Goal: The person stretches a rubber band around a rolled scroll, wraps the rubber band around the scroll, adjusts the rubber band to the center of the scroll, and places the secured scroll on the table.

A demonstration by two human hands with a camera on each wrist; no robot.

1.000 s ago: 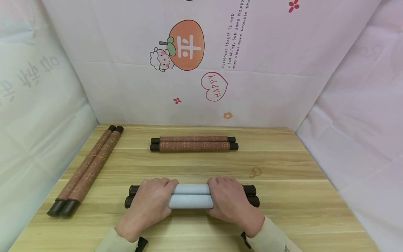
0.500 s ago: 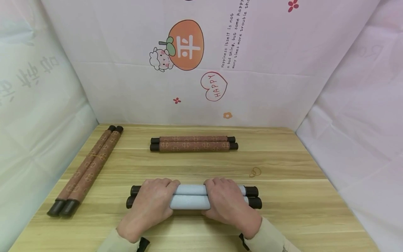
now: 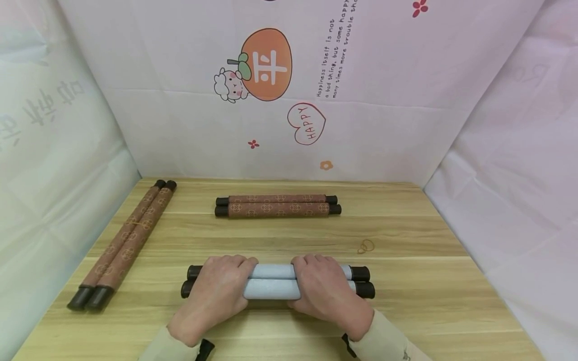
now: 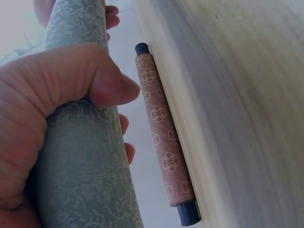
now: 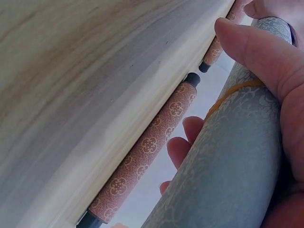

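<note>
A light blue patterned scroll (image 3: 273, 289), rolled from both ends into two parallel rolls with black end knobs, lies crosswise near the front in the head view. My left hand (image 3: 221, 286) grips its left part, fingers over the far roll and thumb on the near side. Right of the middle, my right hand (image 3: 326, 288) grips it the same way. In the right wrist view an orange-yellow rubber band (image 5: 232, 92) runs around the scroll by the thumb. Both palms hide parts of the rolls.
A brown patterned scroll (image 3: 279, 206) lies crosswise at the back of the wooden table (image 3: 406, 301). Another brown scroll (image 3: 126, 243), tied with a thin band, slants along the left. Loose rubber bands (image 3: 366, 246) lie right of centre. White printed cloth (image 3: 189, 130) encloses three sides.
The blue scroll has shifted slightly right. My right hand has moved a little left along it, so blue cloth now shows beside the right knobs. The left hand keeps its grip.
</note>
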